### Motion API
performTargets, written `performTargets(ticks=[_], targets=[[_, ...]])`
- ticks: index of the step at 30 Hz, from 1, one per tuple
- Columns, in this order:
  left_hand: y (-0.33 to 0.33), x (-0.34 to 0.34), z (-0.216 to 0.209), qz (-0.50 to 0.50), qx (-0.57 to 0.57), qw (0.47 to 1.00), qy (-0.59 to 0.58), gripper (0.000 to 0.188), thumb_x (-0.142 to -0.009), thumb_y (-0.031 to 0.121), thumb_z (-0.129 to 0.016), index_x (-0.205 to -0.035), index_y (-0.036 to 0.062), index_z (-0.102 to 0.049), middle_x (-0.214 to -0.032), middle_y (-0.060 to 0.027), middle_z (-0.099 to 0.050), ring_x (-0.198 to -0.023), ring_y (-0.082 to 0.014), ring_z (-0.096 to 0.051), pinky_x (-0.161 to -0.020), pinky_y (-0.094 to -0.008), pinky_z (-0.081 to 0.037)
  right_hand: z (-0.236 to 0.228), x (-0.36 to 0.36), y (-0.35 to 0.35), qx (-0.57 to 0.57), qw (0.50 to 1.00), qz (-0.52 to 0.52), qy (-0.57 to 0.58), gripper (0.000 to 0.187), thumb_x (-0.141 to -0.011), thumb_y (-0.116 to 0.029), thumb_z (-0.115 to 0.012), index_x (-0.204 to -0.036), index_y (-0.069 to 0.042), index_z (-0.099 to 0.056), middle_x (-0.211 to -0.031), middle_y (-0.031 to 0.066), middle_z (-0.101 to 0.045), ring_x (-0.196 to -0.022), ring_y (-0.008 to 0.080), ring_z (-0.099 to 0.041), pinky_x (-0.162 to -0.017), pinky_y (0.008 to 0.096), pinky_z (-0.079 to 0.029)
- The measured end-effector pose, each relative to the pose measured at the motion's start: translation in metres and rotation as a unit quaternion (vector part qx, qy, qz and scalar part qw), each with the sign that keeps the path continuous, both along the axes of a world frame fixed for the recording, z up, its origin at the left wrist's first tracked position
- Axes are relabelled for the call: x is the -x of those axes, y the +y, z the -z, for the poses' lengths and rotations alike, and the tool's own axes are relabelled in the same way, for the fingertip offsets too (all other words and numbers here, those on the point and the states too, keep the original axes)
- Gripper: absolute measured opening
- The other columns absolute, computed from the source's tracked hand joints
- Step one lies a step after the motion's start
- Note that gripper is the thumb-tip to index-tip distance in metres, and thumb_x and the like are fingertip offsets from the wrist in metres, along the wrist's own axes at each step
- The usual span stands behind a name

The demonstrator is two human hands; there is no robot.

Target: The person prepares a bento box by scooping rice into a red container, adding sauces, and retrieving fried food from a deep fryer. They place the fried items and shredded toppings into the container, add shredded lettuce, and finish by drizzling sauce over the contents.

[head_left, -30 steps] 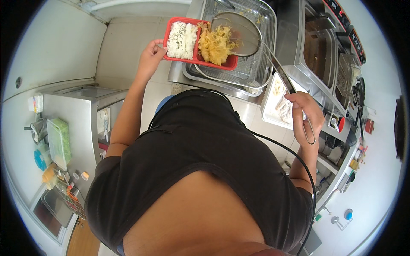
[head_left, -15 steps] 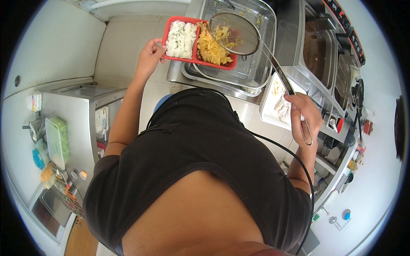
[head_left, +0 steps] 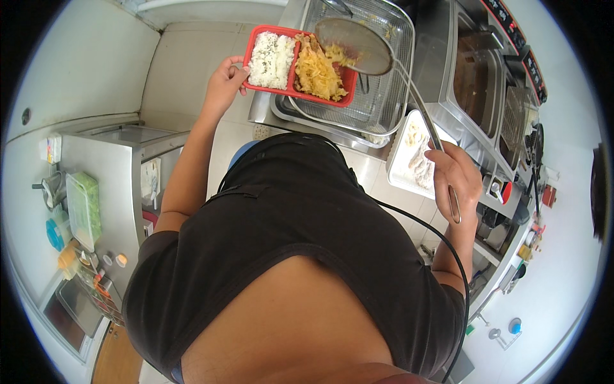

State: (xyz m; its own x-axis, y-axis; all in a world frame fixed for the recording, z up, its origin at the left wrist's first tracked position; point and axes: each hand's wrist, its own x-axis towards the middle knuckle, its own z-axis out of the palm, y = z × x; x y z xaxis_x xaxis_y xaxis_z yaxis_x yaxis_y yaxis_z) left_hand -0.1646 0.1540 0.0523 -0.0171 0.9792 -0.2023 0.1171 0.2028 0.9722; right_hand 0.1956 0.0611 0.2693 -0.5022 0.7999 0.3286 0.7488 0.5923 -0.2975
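Note:
My left hand point(head_left: 229, 77) grips the left rim of a red two-compartment lunch box point(head_left: 291, 93). White rice point(head_left: 271, 61) sprinkled with dark bits fills its left compartment. Golden fried food point(head_left: 318, 73) lies in the right one, with part of the red bottom bare at its right side. The fingers of my right hand point(head_left: 457, 178) are wrapped around the long metal handle of a mesh skimmer point(head_left: 368, 48). Its round mesh head is tilted over the right compartment and hides the upper right corner there. Both box and skimmer are above a wire-mesh basket tray point(head_left: 390, 96).
A white tray point(head_left: 395, 169) with pale food stands right of the basket. Steel fryers point(head_left: 476, 83) line the right side. At left, a steel counter point(head_left: 118, 192) holds a lidded container of green vegetables point(head_left: 86, 208). A black cable point(head_left: 441, 233) hangs across my right side.
The skimmer's head has tipped and shifted slightly right, uncovering more fried food and the red compartment bottom. My left hand and the lunch box stay in place.

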Motion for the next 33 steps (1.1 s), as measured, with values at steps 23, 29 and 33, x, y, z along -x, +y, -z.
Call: performTargets(ticks=[23, 29, 33], targets=[[0.006, 0.001, 0.003, 0.004, 0.015, 0.999, -0.047, 0.031, -0.088, 0.019, -0.054, -0.111, -0.0018, -0.051, -0.064, -0.0026, -0.054, -0.049, -0.0079, -0.048, -0.045, -0.0228, -0.04, 0.066, 0.016, 0.206, 0.062, 0.825, 0.143, 0.542, 0.02, -0.091, -0.009, -0.048, -0.104, 0.005, -0.053, -0.092, 0.0214, -0.063, -0.081, 0.0264, -0.065, -0.072, 0.0302, -0.053], [0.006, 0.002, -0.002, 0.012, 0.013, 0.998, -0.052, 0.033, -0.088, 0.019, -0.054, -0.113, -0.0025, -0.05, -0.063, -0.0025, -0.054, -0.049, -0.0082, -0.048, -0.044, -0.0227, -0.041, 0.143, 0.052, 0.327, 0.147, 0.799, 0.219, 0.54, 0.034, -0.084, -0.014, -0.059, -0.109, 0.007, -0.048, -0.083, 0.0158, -0.062, -0.073, 0.0223, -0.065, -0.064, 0.0282, -0.053], [0.006, 0.004, -0.002, 0.034, 0.004, 0.999, -0.033, 0.033, -0.089, 0.018, -0.053, -0.114, -0.0023, -0.048, -0.064, -0.0027, -0.054, -0.049, -0.0082, -0.049, -0.045, -0.0228, -0.041, 0.172, 0.042, 0.334, 0.173, 0.844, 0.234, 0.45, 0.05, -0.081, -0.013, -0.062, -0.121, 0.006, -0.039, -0.082, 0.0136, -0.06, -0.071, 0.0209, -0.063, -0.062, 0.0283, -0.053]])
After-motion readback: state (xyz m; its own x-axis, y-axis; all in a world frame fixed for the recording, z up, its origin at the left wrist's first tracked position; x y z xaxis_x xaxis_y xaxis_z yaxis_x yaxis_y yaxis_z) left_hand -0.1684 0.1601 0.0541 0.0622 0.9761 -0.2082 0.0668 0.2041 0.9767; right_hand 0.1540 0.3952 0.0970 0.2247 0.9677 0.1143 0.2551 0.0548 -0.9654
